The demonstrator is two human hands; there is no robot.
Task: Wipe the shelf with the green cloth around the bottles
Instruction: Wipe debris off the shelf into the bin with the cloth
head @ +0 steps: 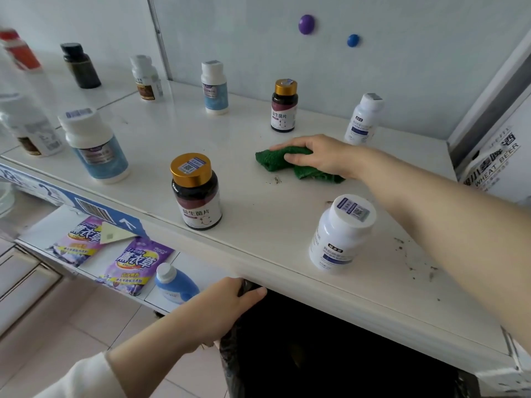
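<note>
My right hand (314, 156) grips the crumpled green cloth (275, 160) and holds it down on the white shelf (253, 130), between the rear dark bottle (284, 106) and the front white bottle (342, 234). A dark bottle with a gold cap (196, 192) stands at the front, left of the cloth. Brown crumbs (276, 179) lie just in front of the cloth, and more specks (413, 259) are scattered at the right front. My left hand (230, 304) grips the rim of a black bag (330, 354) held under the shelf's front edge.
Blue-labelled white bottles (96, 145) (215, 87) and another white bottle (363, 119) stand on the shelf, with more bottles at the far left. A beer carton (494, 159) borders the right end. Purple pouches (135, 262) and a blue bottle (175, 282) lie on a lower shelf.
</note>
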